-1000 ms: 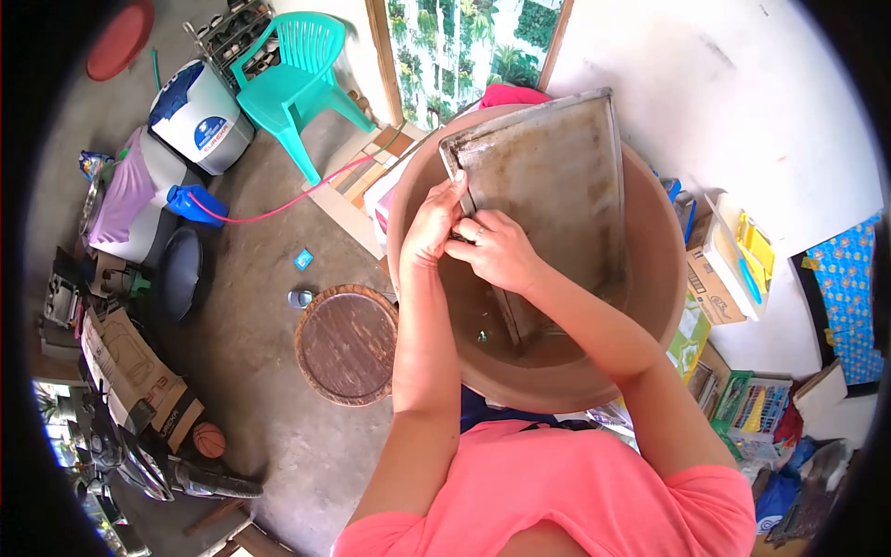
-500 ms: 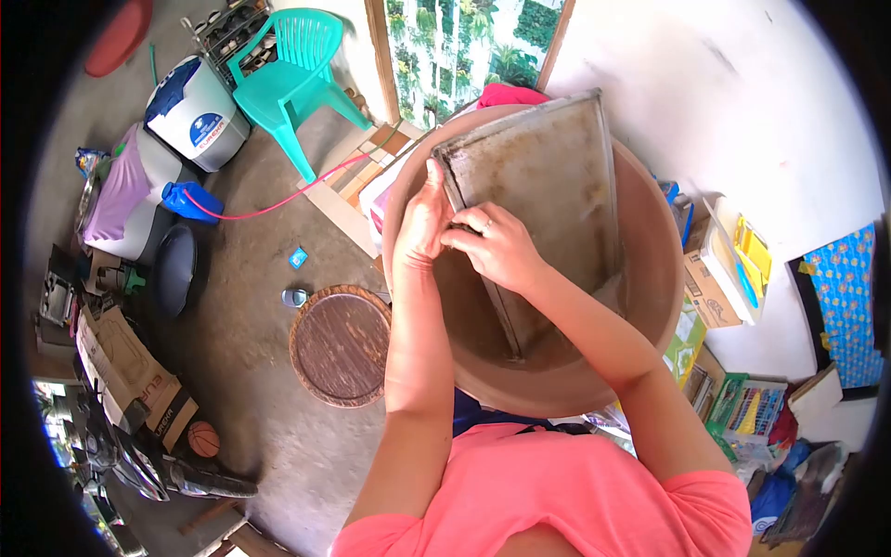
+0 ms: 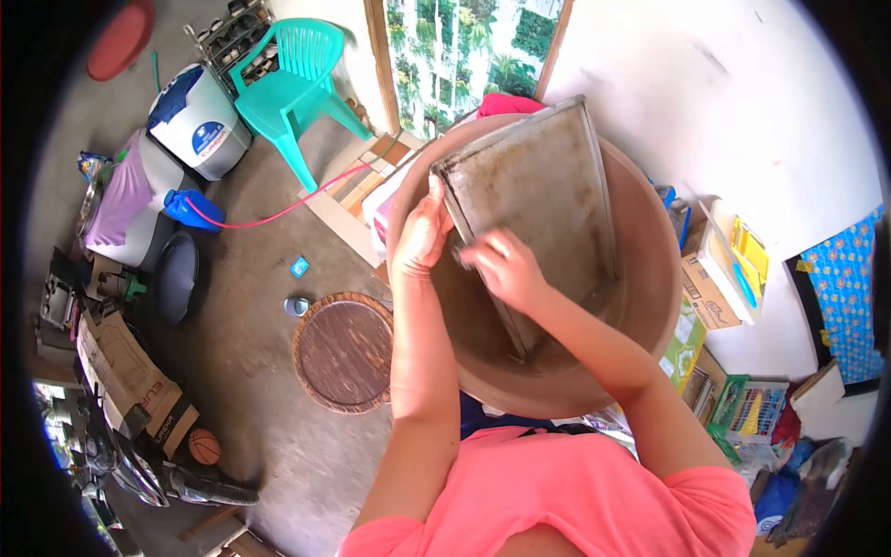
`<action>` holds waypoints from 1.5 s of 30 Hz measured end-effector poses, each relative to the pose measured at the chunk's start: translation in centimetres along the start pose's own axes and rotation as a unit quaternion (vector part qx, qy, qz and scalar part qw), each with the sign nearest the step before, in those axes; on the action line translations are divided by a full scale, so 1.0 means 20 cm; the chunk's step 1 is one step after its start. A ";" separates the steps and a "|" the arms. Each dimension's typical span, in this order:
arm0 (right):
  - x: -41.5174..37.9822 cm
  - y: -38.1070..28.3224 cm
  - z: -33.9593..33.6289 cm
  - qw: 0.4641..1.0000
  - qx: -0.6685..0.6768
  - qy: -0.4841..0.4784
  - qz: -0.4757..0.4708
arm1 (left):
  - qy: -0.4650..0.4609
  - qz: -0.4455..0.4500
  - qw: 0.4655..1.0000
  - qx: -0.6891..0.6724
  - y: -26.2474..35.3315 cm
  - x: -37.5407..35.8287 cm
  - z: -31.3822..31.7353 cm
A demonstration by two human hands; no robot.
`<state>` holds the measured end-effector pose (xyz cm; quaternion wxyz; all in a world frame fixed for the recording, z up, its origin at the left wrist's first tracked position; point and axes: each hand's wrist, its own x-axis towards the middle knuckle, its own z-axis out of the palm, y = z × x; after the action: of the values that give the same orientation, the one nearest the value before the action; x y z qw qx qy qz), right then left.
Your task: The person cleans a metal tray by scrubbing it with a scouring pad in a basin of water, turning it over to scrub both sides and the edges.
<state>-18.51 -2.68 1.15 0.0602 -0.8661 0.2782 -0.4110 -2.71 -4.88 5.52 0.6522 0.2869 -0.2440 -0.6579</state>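
Note:
A shallow metal tray (image 3: 538, 186), stained brown and grey, leans tilted inside a wide brown basin (image 3: 650, 223). Its lower end dips into murky water in the basin. My left hand (image 3: 424, 227) grips the tray's left rim near the upper left corner, thumb up along the edge. Against the same rim, a little lower, my right hand (image 3: 506, 269) is closed with its fingers bent. A small dark grey wad (image 3: 462, 256), like a scrubbing pad, pokes out from its fingertips; most of it is hidden.
A round wooden board (image 3: 343, 353) and a small cup (image 3: 296, 306) are on the floor at the left. Farther back stand a green plastic chair (image 3: 292, 88) and a washing machine (image 3: 200, 130). A cardboard box (image 3: 710, 292) is close by the basin's right side.
My right hand has shifted slightly down along the tray's left rim, and the dark wad now shows at its fingers. The tray's top edge sits slightly lower in view.

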 end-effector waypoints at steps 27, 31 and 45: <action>-0.53 0.10 -0.10 0.952 -0.048 -0.289 -0.090 | -0.132 -0.032 0.991 -0.022 -0.05 0.13 -0.20; -0.47 0.11 -0.10 0.948 -0.046 -0.277 -0.148 | -0.120 -0.035 0.992 -0.010 -0.07 0.12 -0.15; -0.34 0.18 -0.06 0.963 -0.030 -0.235 -0.127 | -0.050 -0.023 0.996 0.064 -0.10 0.18 -0.18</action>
<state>-24.39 -2.01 -3.95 0.0453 -0.9678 0.1561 -0.1922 -1.47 -8.21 1.32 0.6046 0.2998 -0.3113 -0.6691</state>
